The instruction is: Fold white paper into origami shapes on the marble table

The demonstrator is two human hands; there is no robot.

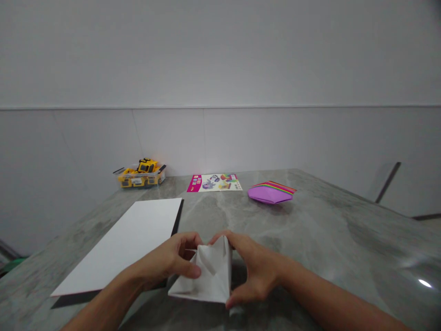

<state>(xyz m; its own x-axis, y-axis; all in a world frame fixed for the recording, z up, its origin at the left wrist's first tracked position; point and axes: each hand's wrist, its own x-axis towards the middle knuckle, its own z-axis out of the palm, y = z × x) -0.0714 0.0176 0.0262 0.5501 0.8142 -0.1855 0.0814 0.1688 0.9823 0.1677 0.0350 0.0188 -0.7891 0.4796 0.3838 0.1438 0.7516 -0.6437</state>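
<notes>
From where I stand, the folded white paper (215,278) is near the front edge of the worktop (327,234), about midway along, standing in a small peak. The left hand (170,255) pinches its left side, thumb on the near face; the right hand (258,266) clasps the right side, fingers at the peak and thumb at the lower corner. It looks light and thin, a little stiff along the folds but easily creased or crushed, so I'd hold it gently by its folded edges and corners. A flat white sheet (127,239) lies toward the left edge, and a purple folded paper (268,193) sits toward the far edge, right of middle.
</notes>
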